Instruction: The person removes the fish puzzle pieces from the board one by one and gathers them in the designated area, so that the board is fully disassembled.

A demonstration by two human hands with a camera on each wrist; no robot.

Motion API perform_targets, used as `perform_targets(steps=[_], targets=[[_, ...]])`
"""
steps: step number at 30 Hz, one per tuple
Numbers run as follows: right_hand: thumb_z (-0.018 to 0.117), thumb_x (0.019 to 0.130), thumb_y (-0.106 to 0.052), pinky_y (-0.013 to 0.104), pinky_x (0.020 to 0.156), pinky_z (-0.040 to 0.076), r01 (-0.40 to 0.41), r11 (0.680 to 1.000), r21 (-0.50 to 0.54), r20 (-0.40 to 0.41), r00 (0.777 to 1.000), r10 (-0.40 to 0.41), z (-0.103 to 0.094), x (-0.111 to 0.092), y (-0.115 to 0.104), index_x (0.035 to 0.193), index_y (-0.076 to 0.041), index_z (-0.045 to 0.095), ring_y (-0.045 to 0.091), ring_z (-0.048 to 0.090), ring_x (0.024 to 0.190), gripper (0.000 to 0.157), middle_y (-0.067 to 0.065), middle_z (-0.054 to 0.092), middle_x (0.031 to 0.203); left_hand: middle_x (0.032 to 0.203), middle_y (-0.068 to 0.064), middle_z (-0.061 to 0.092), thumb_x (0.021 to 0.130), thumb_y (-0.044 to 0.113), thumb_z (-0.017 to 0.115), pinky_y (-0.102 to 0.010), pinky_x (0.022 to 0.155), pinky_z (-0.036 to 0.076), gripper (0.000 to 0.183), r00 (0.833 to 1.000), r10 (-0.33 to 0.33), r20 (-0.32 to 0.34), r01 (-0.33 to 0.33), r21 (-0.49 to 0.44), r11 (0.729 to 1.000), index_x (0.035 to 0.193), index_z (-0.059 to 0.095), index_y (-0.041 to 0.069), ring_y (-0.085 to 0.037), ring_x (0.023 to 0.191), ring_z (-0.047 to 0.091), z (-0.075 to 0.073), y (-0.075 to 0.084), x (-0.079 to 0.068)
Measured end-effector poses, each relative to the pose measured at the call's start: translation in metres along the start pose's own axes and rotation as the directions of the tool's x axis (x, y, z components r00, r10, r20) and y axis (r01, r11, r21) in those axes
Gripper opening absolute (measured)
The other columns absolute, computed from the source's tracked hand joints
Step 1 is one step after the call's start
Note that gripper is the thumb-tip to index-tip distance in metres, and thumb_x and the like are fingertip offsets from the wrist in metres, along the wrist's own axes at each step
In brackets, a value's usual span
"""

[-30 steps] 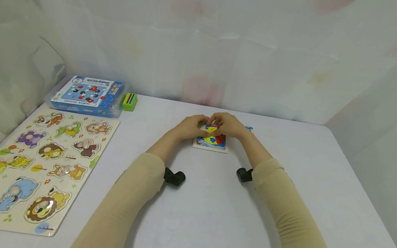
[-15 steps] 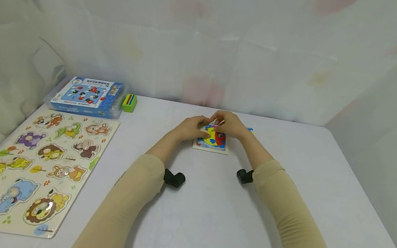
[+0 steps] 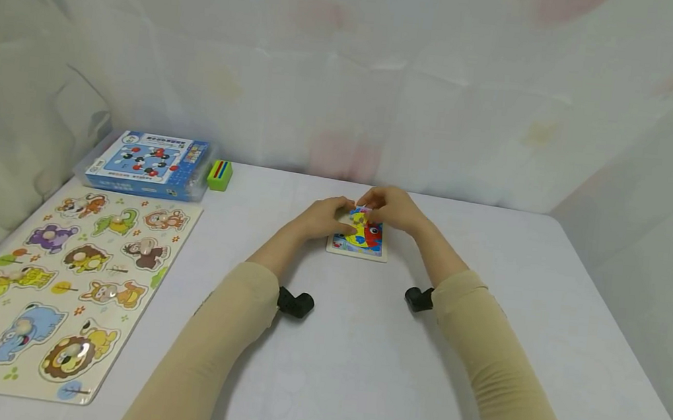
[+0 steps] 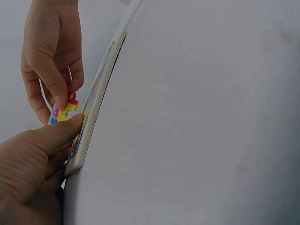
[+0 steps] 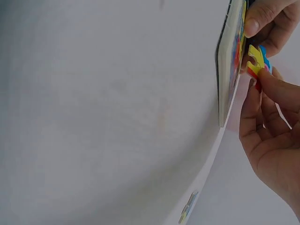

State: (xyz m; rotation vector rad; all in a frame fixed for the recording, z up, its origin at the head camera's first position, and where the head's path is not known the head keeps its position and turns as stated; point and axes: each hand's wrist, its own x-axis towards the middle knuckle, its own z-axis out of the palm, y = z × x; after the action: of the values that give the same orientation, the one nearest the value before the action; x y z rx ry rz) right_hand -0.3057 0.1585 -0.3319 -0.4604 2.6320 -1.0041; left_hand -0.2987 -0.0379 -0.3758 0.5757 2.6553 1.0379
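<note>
A small jigsaw board [image 3: 371, 256] with a yellow, red and blue fish picture and a pale wooden rim lies flat near the back of the table. My left hand [image 3: 320, 217] grips its left side, the thumb [image 4: 63, 133] over the picture. My right hand [image 3: 397, 210] is above the board's far right part. Between its thumb and fingers it pinches a jigsaw piece [image 5: 256, 59] in yellow, red, blue and pink, tilted up off the board in both wrist views. Fingers partly cover the board's far end.
Another jigsaw piece [image 5: 189, 207] lies on the table to the right of the board. At the left are a large animal peg puzzle [image 3: 117, 334], a blue boxed molecule set [image 3: 138, 184] and a green block [image 3: 220, 176]. A curtain [image 3: 350, 69] hangs behind the table.
My right hand has shifted slightly up and right with the jigsaw piece tilted up in its fingers, showing more of the fish picture. My left hand stays on the board.
</note>
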Motion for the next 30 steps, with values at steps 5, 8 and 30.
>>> perform_targets(steps=[5, 8, 30], targets=[[0.059, 0.095, -0.010, 0.037, 0.092, 0.058, -0.002, 0.997, 0.074, -0.017, 1.000, 0.003, -0.010, -0.005, 0.002, 0.120, -0.007, 0.065, 0.027, 0.063, 0.097, 0.026, 0.013, 0.062, 0.112, 0.156, -0.005, 0.045, 0.090, 0.034, 0.068, -0.048, 0.126, 0.025, 0.060, 1.000, -0.005, 0.003, 0.005, 0.005, 1.000, 0.143, 0.050, 0.011, -0.027, 0.151, 0.032, 0.000, 0.001, 0.001], [0.058, 0.096, -0.010, 0.037, 0.093, 0.059, -0.008, 0.995, 0.104, -0.034, 0.999, 0.011, -0.016, -0.007, 0.006, 0.120, -0.008, 0.065, 0.028, 0.064, 0.097, 0.025, 0.014, 0.061, 0.111, 0.156, -0.003, 0.045, 0.090, 0.034, 0.067, -0.047, 0.126, 0.024, 0.058, 1.000, -0.006, 0.004, 0.006, 0.004, 1.000, 0.141, 0.052, 0.012, -0.026, 0.151, 0.031, 0.001, 0.002, 0.001], [0.060, 0.097, -0.014, 0.031, 0.093, 0.059, -0.101, 0.979, 0.178, -0.130, 0.984, 0.125, -0.067, -0.033, 0.065, 0.128, -0.004, 0.063, 0.017, 0.064, 0.094, 0.032, 0.003, 0.057, 0.104, 0.158, 0.000, 0.043, 0.090, 0.033, 0.068, -0.044, 0.128, 0.020, 0.058, 1.000, -0.008, -0.003, 0.008, -0.011, 1.000, 0.142, 0.051, 0.012, -0.024, 0.153, 0.027, 0.002, 0.000, 0.000]])
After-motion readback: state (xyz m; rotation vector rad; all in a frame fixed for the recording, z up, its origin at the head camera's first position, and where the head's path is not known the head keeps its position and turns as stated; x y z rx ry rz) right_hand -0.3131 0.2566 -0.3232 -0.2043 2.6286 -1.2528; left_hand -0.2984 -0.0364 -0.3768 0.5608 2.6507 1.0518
